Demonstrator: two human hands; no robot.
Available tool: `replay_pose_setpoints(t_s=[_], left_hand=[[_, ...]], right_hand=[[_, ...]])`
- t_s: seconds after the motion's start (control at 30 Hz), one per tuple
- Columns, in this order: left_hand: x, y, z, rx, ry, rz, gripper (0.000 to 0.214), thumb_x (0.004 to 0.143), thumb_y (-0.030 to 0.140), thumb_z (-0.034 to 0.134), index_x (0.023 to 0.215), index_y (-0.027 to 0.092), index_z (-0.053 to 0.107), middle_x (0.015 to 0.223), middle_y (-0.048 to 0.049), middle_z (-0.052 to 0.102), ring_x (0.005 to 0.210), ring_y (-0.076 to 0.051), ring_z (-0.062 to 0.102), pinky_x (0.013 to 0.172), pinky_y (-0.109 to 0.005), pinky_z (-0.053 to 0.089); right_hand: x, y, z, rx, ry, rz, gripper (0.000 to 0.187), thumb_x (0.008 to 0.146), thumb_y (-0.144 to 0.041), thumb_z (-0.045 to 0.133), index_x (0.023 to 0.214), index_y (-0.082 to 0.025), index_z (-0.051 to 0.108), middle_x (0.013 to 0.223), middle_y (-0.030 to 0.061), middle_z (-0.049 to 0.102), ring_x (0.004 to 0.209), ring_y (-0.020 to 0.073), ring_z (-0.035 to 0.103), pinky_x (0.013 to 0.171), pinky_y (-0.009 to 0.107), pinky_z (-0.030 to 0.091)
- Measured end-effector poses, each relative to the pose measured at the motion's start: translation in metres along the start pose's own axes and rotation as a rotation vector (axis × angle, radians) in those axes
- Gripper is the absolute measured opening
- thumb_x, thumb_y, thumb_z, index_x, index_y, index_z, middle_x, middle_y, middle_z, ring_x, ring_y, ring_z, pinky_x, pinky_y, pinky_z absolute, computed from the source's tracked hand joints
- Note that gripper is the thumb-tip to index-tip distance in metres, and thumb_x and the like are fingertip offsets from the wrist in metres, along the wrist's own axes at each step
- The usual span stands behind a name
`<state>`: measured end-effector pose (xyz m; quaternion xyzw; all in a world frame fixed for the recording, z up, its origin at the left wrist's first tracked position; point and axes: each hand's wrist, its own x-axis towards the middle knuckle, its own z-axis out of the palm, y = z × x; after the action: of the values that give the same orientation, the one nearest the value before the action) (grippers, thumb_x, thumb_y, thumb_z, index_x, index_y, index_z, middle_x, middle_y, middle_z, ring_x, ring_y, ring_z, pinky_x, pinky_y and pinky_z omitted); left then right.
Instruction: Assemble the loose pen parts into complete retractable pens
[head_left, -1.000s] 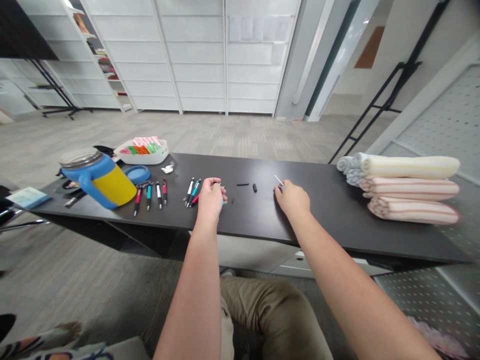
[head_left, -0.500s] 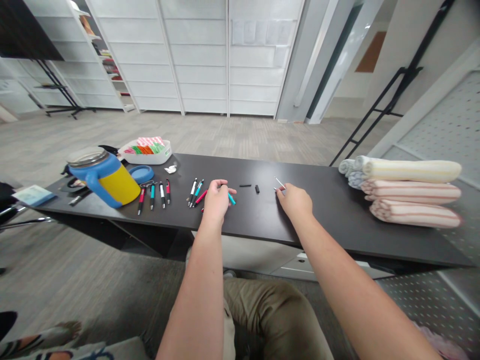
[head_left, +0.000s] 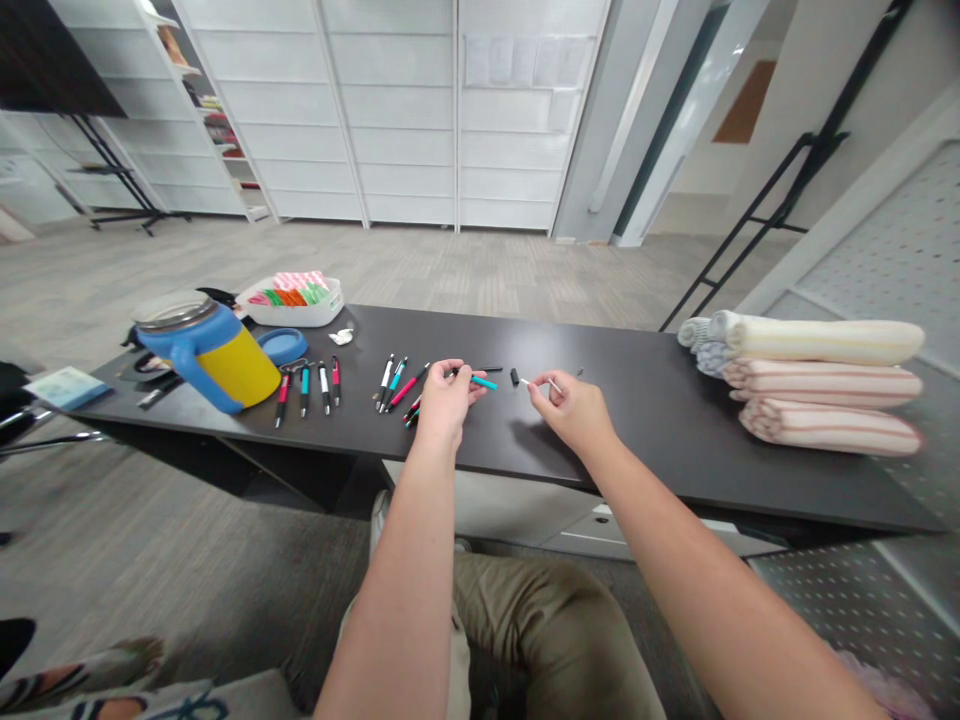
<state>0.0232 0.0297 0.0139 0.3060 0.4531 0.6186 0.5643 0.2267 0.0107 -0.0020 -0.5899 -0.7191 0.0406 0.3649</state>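
Note:
My left hand (head_left: 444, 398) is closed on a teal pen barrel (head_left: 484, 383), which points right from the fingertips. My right hand (head_left: 576, 412) pinches a thin whitish pen refill (head_left: 524, 381), its tip directed at the barrel with a gap between them. A second thin pale piece (head_left: 555, 386) shows at the right fingers; I cannot tell whether it is part of the same refill. A short black pen part (head_left: 514, 376) lies on the dark table (head_left: 645, 400) between my hands. Behind the left fingertips lies a thin dark stick-like part (head_left: 490, 369). Several pens (head_left: 405, 390) lie left of my left hand, partly hidden by it.
Four-colour items aside, a row of pens (head_left: 304, 390) lies near a yellow-and-blue jug (head_left: 217, 350) and blue lid (head_left: 283, 346). A white basket (head_left: 330, 305) holds colourful packets. Rolled towels (head_left: 825, 385) are stacked at right. A tiny piece (head_left: 580, 371) lies beyond my right hand.
My left hand has moved slightly right with the teal barrel. The right hand has lifted off the table and moved left with the refill, bringing the two closer. A tiny piece now shows behind it.

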Motion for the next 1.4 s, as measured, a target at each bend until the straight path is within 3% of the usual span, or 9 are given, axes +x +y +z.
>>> replay_pose_setpoints(t_s=[0.43,0.7,0.8,0.87,0.93,1.03,1.27,1.4], left_hand=[[-0.004,-0.014,0.01,0.017,-0.11,-0.052,0.01,0.098,0.01,0.06,0.103,0.016,0.054,0.092,-0.0111,0.076,0.084,-0.018,0.077,0.086,-0.036,0.061],[-0.009,-0.011,0.015,-0.098,-0.107,-0.098,0.008,0.099,0.01,0.061,0.1,0.015,0.056,0.09,-0.0113,0.077,0.081,-0.016,0.076,0.089,-0.037,0.061],[-0.009,-0.005,0.015,-0.305,-0.105,-0.18,0.008,0.099,0.008,0.061,0.094,0.014,0.058,0.087,-0.01,0.076,0.079,-0.014,0.075,0.089,-0.032,0.061],[-0.009,-0.001,0.015,-0.46,-0.089,-0.263,0.011,0.099,0.006,0.058,0.09,0.012,0.06,0.086,-0.0097,0.075,0.081,-0.013,0.075,0.086,-0.026,0.062],[-0.01,0.004,0.014,-0.574,-0.062,-0.341,0.014,0.101,0.006,0.055,0.089,0.011,0.061,0.087,-0.0106,0.075,0.082,-0.013,0.075,0.083,-0.021,0.062],[-0.01,0.008,0.012,-0.664,-0.046,-0.401,0.015,0.103,0.008,0.054,0.092,0.009,0.063,0.09,-0.0116,0.074,0.083,-0.013,0.075,0.078,-0.018,0.063],[-0.008,0.007,0.009,-0.643,-0.027,-0.358,0.016,0.102,0.008,0.055,0.088,0.011,0.063,0.087,-0.0096,0.074,0.082,-0.012,0.074,0.078,-0.019,0.063],[-0.008,0.0,0.011,-0.53,0.005,-0.283,0.012,0.1,0.007,0.058,0.089,0.012,0.062,0.085,-0.0097,0.074,0.08,-0.013,0.074,0.083,-0.023,0.063]], right_hand=[[-0.002,0.003,0.006,-0.054,-0.087,-0.119,0.026,0.095,-0.044,0.062,0.099,-0.023,0.076,0.057,-0.0036,0.058,0.05,0.013,0.051,0.058,0.026,0.032],[-0.002,0.003,0.005,0.002,-0.11,-0.122,0.032,0.096,-0.052,0.061,0.106,-0.022,0.068,0.059,-0.0045,0.055,0.051,0.0148,0.053,0.058,0.027,0.033],[-0.003,0.004,0.003,0.126,-0.095,-0.1,0.038,0.098,-0.055,0.057,0.115,-0.022,0.058,0.067,-0.0033,0.058,0.057,0.0173,0.058,0.062,0.028,0.039],[-0.003,0.004,0.001,0.199,-0.078,-0.086,0.033,0.105,-0.053,0.044,0.115,-0.022,0.052,0.074,-0.0006,0.061,0.063,0.0193,0.061,0.065,0.029,0.041],[-0.003,0.005,0.001,0.216,-0.061,-0.074,0.031,0.109,-0.048,0.031,0.112,-0.023,0.049,0.078,0.0013,0.061,0.067,0.0206,0.061,0.067,0.031,0.042],[-0.002,0.007,0.002,0.18,-0.056,-0.058,0.029,0.11,-0.044,0.029,0.11,-0.024,0.049,0.078,0.0012,0.06,0.067,0.021,0.06,0.068,0.032,0.042],[0.002,0.002,-0.004,0.13,0.115,-0.194,0.028,0.106,-0.039,0.043,0.103,-0.022,0.064,0.098,0.0094,0.065,0.09,0.0238,0.062,0.081,0.036,0.049],[0.001,-0.002,-0.008,0.182,0.147,-0.135,0.028,0.104,-0.042,0.049,0.1,-0.022,0.069,0.099,0.0095,0.071,0.087,0.0229,0.065,0.085,0.038,0.052]])
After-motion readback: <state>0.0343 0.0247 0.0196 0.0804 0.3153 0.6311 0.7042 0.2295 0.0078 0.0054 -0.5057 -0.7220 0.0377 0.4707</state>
